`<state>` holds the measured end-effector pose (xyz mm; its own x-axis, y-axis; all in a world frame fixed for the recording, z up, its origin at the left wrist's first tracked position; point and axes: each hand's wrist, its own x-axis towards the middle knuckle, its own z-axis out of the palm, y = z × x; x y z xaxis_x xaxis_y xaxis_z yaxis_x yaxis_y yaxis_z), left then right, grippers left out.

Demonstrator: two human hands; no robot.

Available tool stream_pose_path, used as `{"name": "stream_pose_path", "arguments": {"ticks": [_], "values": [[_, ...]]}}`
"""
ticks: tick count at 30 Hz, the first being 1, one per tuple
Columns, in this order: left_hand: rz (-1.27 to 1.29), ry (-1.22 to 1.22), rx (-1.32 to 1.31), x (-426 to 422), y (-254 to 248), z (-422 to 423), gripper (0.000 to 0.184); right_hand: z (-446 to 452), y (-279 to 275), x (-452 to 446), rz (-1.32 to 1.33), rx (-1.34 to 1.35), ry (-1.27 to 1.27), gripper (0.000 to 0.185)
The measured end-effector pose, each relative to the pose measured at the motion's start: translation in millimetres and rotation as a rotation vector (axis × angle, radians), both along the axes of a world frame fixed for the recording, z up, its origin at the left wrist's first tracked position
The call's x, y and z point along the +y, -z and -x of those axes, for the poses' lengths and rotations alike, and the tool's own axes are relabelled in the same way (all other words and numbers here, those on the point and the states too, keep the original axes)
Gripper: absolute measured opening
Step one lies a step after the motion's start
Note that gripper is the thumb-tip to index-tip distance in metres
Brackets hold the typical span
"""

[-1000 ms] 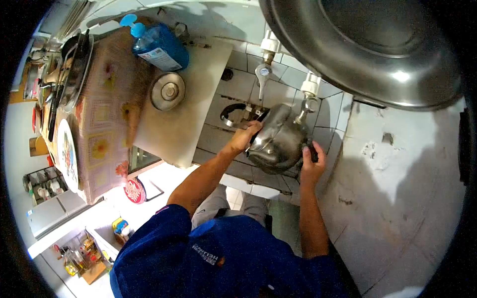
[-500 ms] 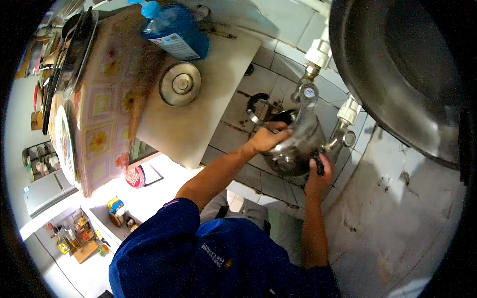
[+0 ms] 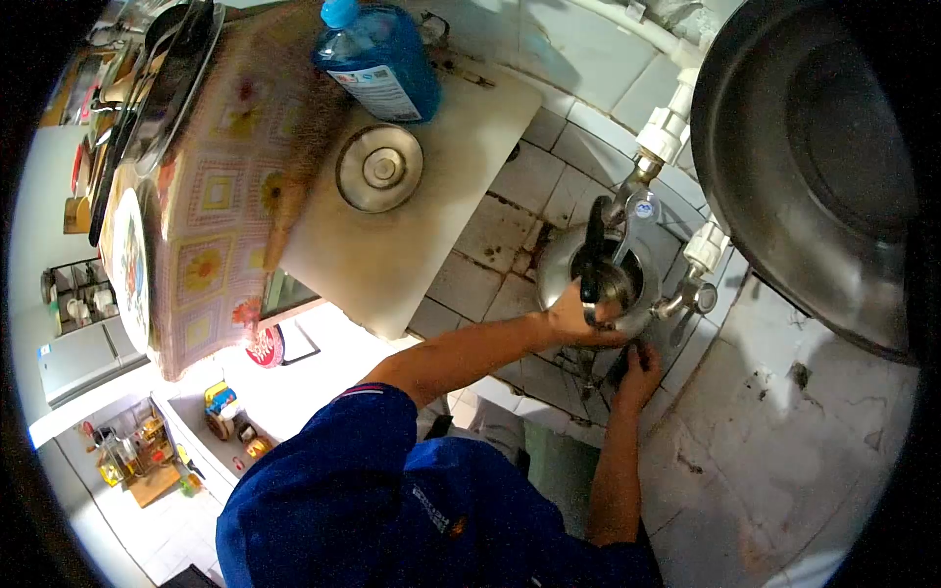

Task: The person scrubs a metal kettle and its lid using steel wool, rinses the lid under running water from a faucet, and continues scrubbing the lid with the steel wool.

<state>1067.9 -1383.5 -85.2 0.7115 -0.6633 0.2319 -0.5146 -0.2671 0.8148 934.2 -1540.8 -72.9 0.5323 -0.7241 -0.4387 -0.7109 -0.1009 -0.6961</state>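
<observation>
A shiny steel kettle (image 3: 561, 267) stands in the tiled basin beneath a tap (image 3: 642, 211), its round mouth uncovered and facing up. Its black handle (image 3: 592, 250) arches over the mouth. My left hand (image 3: 573, 314) is closed on the kettle at the near rim, by the lower end of the handle, with some fingertips hidden. Just below the kettle's near right side, my right hand (image 3: 639, 374) is closed around a dark part that looks like the spout's tip. The round steel lid (image 3: 380, 169) with a knob lies on the pale board to the left.
A blue soap bottle (image 3: 382, 73) stands on the pale board (image 3: 441, 186) near the wall. A big dark wok (image 3: 745, 186) hangs at the upper right. A second tap (image 3: 691, 297) juts out right of the kettle. A patterned cloth (image 3: 201, 265) covers the surface at left.
The kettle has turned from lying tilted to upright, its mouth now facing me. My left hand has shifted right with it, and my right hand has slid slightly down.
</observation>
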Motion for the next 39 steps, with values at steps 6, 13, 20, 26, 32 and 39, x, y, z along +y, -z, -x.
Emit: {"name": "stream_pose_path", "arguments": {"ticks": [6, 13, 20, 26, 32, 39], "values": [[-0.397, 0.32, 0.054, -2.9, 29.2, 18.4, 0.045, 24.7, 36.6, -8.8, -0.18, 0.029, 0.016, 0.03], [0.166, 0.186, 0.724, 10.3, 57.0, 31.3, 0.038, 12.2, 20.4, 13.4, -0.416, -0.059, 0.21, 0.033], [0.934, -0.158, 1.963, 15.7, 43.5, 25.8, 0.045, 24.9, 25.7, 20.1, -0.486, -0.173, 0.272, 0.036], [-0.704, 0.083, -0.373, 94.1, -34.5, 16.6, 0.044, 21.8, 11.3, 34.0, -0.55, -0.24, 0.397, 0.029], [-0.655, -0.457, -0.344, 213.8, -122.2, -17.8, 0.038, 21.2, -27.8, 48.2, -0.441, -0.151, 0.45, 0.037], [-0.658, -0.61, -0.527, 284.6, -116.6, -86.6, 0.029, 22.6, -61.7, 66.0, -0.524, -0.298, 0.396, 0.047]]}}
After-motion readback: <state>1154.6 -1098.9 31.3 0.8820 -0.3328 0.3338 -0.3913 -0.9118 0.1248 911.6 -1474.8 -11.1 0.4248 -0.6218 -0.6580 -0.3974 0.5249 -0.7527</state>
